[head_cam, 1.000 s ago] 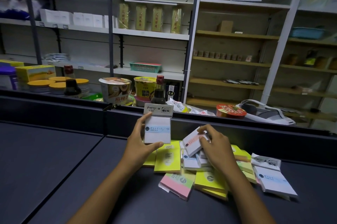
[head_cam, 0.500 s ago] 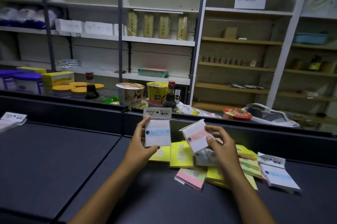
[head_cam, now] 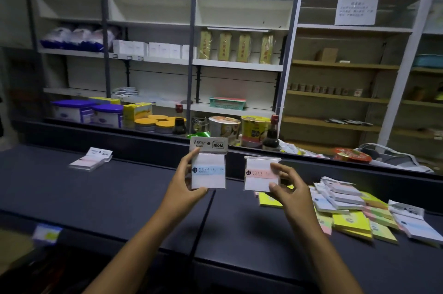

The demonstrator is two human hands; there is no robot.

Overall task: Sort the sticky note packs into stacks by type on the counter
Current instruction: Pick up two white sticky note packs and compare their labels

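My left hand (head_cam: 183,182) holds up a white sticky note pack with a blue band (head_cam: 209,166) and a card header, upright above the dark counter (head_cam: 119,198). Beside it, my right hand (head_cam: 288,186) holds a white pack with a pink band (head_cam: 260,174), also upright. A loose pile of packs (head_cam: 347,210), yellow, pink and white ones, lies on the counter to the right of my right hand. At the far left of the counter sits a small stack of white pink-banded packs (head_cam: 92,159).
A raised ledge (head_cam: 143,140) runs along the counter's far edge, with jars, noodle cups and bottles behind it. Shelving fills the back wall. A blurred small pack (head_cam: 46,233) lies near the counter's front left edge.
Both hands have lifted and moved left, away from the pile. The right hand turned its pink-banded pack upright next to the blue-banded one. The view swung left, showing the stack at far left.
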